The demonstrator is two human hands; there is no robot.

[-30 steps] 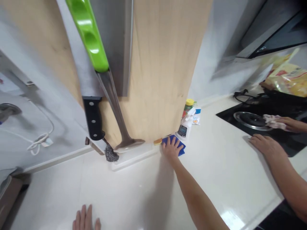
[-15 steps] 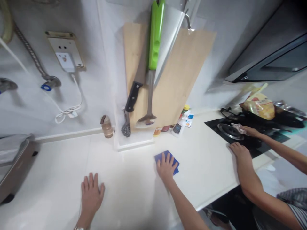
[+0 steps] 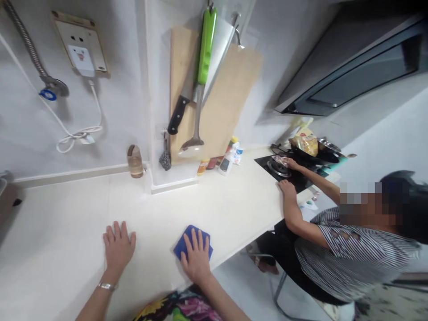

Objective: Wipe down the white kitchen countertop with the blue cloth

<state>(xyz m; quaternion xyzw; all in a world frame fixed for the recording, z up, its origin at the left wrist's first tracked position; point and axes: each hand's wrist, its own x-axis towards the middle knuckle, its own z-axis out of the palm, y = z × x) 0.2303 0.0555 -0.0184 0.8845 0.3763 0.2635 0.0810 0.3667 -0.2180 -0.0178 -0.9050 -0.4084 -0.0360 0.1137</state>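
Observation:
On the white countertop (image 3: 150,218), my left hand (image 3: 118,249) rests palm down with fingers spread and nothing in it. A band circles that wrist. To the right, my right hand (image 3: 196,257) lies flat over a folded blue cloth (image 3: 187,236), pressing it to the counter near the front edge. Its fingers are stretched apart on top of the cloth, not wrapped round it. Part of the cloth is hidden beneath the palm.
A co-worker (image 3: 361,254) sits at right, a hand holding a rag (image 3: 280,159) on the stove (image 3: 264,166). Cutting boards (image 3: 230,89), a knife (image 3: 179,115) and a green-handled ladle (image 3: 204,49) hang above bottles (image 3: 228,159). A brown jar (image 3: 134,161) stands by the wall.
My right hand has drawn the blue cloth toward me, to the counter's front edge. My view has shifted right, showing more of the co-worker. My left hand stays flat.

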